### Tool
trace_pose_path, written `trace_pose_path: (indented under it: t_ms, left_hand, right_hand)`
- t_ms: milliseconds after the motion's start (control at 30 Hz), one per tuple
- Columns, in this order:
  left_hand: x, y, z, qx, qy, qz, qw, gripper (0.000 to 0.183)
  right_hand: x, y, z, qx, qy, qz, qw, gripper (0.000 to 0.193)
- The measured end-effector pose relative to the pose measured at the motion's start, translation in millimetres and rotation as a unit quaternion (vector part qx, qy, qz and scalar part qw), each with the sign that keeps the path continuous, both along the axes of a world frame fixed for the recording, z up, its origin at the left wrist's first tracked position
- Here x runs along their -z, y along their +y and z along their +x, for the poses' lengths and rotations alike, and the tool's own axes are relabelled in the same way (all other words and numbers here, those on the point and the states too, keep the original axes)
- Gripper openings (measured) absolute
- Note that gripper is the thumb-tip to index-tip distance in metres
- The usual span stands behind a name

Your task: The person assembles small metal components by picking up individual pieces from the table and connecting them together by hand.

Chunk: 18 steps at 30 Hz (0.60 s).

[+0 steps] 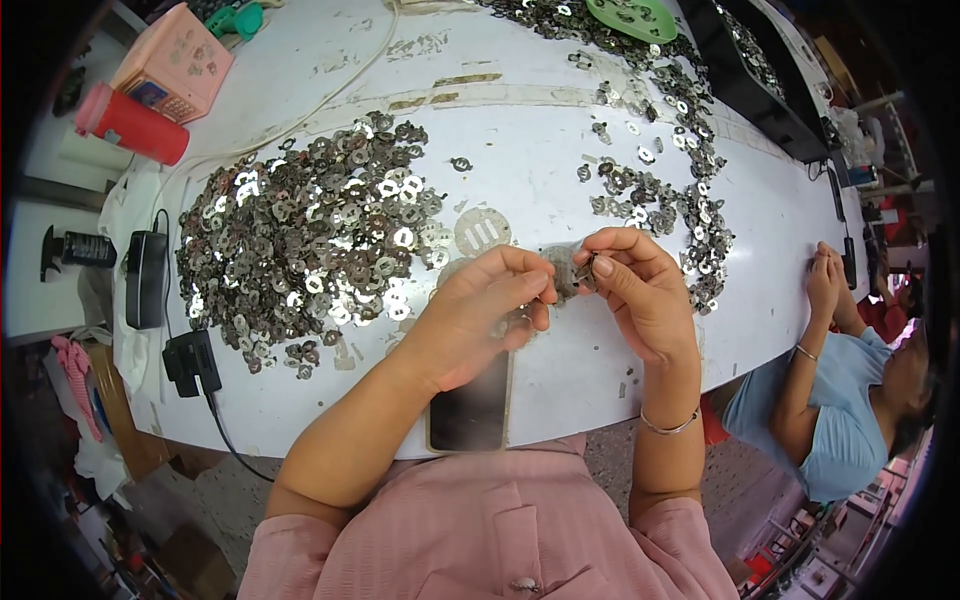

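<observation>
Above the table's front edge, my right hand (pixel 643 297) pinches a small flat metal part (pixel 587 272) between thumb and fingers. Just left of it is my left hand (pixel 487 312), its fingers curled and pressed together; what they hold, if anything, is too small and hidden to name. The two hands are close but apart. A large heap of shiny ring-shaped metal parts (pixel 300 235) spreads over the white table to the left. More such parts (pixel 660 205) form a looser strip on the right. Under my left hand lies a dark phone (pixel 467 412), partly covered.
At the far left stand a red bottle (pixel 130 125) and a pink box (pixel 178 62). Black power adapters (pixel 147 282) with cords sit along the left edge. A green tray (pixel 635 17) and a black bin (pixel 765 85) are at the back right. Another person (pixel 830 400) sits at right.
</observation>
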<state>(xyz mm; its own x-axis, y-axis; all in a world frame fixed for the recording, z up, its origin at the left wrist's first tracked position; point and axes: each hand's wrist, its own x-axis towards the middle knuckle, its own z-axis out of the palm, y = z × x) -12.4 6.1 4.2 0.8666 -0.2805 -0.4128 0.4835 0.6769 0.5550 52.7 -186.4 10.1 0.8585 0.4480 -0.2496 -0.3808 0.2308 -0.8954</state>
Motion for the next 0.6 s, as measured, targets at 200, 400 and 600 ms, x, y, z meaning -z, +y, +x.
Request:
trace_pose_path:
  t_ms: [200,400,600]
  left_hand:
    - [-1,-4,0,-0.004,-0.014,0.072,0.997,0.010]
    - [8,0,0,-0.001,-0.037,0.120,0.992,0.015]
    - [3,0,0,-0.013,-0.022,0.098,0.995,0.015]
  right_hand:
    - [0,7,-2,-0.023,-0.011,-0.014,1.000,0.020]
    - [-1,15,-5,-0.044,-0.060,-0.025,0.997,0.024]
    - [0,15,-3,-0.032,-0.039,-0.015,0.999,0.023]
